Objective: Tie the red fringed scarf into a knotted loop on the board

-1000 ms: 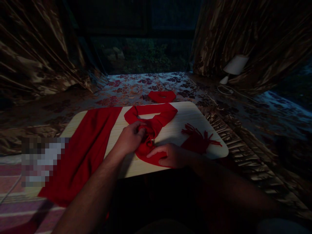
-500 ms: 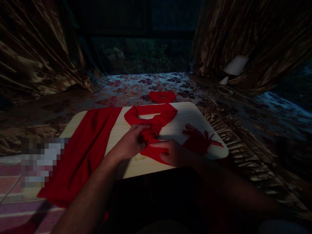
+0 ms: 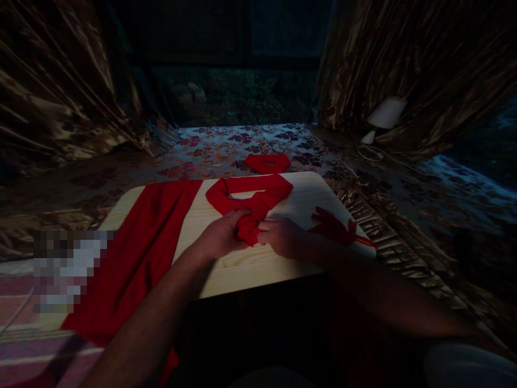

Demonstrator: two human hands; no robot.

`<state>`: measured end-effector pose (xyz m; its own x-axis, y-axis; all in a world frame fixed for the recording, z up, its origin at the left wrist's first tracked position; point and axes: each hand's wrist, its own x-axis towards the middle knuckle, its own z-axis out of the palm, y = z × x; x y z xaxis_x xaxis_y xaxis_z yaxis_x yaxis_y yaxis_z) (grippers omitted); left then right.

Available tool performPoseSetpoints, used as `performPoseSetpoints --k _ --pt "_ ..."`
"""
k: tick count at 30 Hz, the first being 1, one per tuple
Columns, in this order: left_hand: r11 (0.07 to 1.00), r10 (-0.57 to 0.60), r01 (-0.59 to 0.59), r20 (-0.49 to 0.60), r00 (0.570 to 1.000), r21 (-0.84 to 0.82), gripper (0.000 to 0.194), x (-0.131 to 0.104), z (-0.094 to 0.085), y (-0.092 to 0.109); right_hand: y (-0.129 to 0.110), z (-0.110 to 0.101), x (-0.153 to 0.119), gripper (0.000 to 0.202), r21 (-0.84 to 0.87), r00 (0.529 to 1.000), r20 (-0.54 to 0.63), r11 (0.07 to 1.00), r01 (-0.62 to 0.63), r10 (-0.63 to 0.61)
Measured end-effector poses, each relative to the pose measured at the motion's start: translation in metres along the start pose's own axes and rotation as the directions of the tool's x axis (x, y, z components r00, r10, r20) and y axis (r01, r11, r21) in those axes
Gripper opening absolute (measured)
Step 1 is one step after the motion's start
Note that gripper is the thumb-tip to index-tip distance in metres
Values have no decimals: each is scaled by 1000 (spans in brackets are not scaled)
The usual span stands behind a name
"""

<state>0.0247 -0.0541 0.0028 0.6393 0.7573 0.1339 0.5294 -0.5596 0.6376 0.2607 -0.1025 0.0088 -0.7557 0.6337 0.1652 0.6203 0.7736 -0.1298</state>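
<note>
A red scarf (image 3: 258, 202) lies in a loop on the pale wooden board (image 3: 234, 272), its ends crossed and bunched near the middle. My left hand (image 3: 220, 234) is closed on the left side of the bunched part. From the right, my right hand (image 3: 280, 236) pinches the same bunch, its fingertips close to those of the left. The fringed end (image 3: 337, 229) of red fabric rests at the board's right side, partly behind my right forearm. A wide strip of red cloth (image 3: 149, 242) lies across the board's left side and hangs over the near edge.
Beyond the board, a smaller red loop (image 3: 267, 163) lies on the patterned cloth (image 3: 202, 145). A white lamp (image 3: 386, 112) with its cord stands at the back right. Curtains (image 3: 52, 81) hang on both sides. Striped fabric (image 3: 20, 323) is at the lower left.
The red fabric that lay spread below the hands is now gathered up into the bunch. My right hand has moved slightly up and is more closed. The fringed end has shifted right.
</note>
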Motion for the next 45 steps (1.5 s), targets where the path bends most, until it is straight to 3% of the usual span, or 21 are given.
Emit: performPoseSetpoints --k 5,8,12,15,18,20,22,25,29,32,35,37,40,45 --pt "984 -64 75 -75 995 162 37 6 3 4 2 -6 5 24 -264 996 18 960 87 -85" --pt "977 -44 60 -82 996 204 23 9 2 3 0 -7 1 27 -318 991 -9 940 121 -131" --pt "932 -7 52 -127 992 359 27 3 -2 1 -7 -5 -16 31 -306 977 -32 933 189 -209" --pt "879 4 33 -77 997 476 37 -7 -5 2 -13 -8 -33 48 -171 981 6 966 193 -195" --pt "855 28 -11 -24 999 518 48 -19 -8 11 -17 -16 -48 61 -19 999 23 1000 -24 25" --pt "846 26 -5 -32 999 533 51 -25 -9 21 -16 -22 -54 54 21 981 76 984 -178 176" --pt "847 -1 26 -48 999 531 52 -30 -8 31 -13 -27 -56 39 -1 955 172 969 -246 242" --pt "844 -58 68 -37 998 531 49 -33 -2 39 -8 -33 -54 24 -105 940 248 971 -215 235" --pt "831 -101 91 -12 995 548 45 -33 10 37 -4 -37 -48 18 -308 977 99 940 -151 189" --pt "869 -120 127 -45 992 479 50 -37 15 35 -4 -38 -49 14 -278 979 93 949 -151 183" --pt "932 -182 207 -112 977 299 62 -43 14 39 -9 -39 -52 6 -60 960 193 979 -195 203" --pt "950 -271 287 -127 954 127 68 -46 11 43 -16 -39 -49 9 84 953 168 960 -267 251" --pt "906 -414 402 -78 907 -131 66 -48 7 46 -27 -32 -37 16 179 960 56 943 -281 276" --pt "772 -512 433 -50 858 -466 59 -49 4 48 -42 -4 -20 17 119 993 -25 987 -112 116"
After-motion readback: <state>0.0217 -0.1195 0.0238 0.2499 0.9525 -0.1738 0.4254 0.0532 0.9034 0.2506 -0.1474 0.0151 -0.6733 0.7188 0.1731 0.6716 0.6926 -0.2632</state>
